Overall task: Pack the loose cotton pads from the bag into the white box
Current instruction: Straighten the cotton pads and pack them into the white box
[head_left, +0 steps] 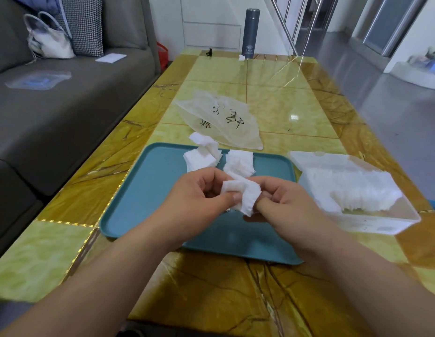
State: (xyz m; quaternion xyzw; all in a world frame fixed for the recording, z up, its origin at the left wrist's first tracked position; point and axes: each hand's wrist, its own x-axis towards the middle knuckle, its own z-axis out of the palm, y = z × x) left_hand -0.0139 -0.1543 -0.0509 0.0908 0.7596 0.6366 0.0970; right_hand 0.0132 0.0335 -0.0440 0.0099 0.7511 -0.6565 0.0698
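Over the teal tray, both hands hold a small stack of white cotton pads. My left hand pinches the stack from the left with thumb on top. My right hand grips it from the right with curled fingers. More loose cotton pads lie in piles at the tray's far edge, another pile beside them. The flattened translucent bag lies beyond the tray. The white box stands open to the right, with a row of pads inside it.
A dark thermos bottle stands at the table's far end with a small white scrap beside it. A grey sofa runs along the left, holding a handbag and a plastic sleeve. The table's right edge drops to a shiny floor.
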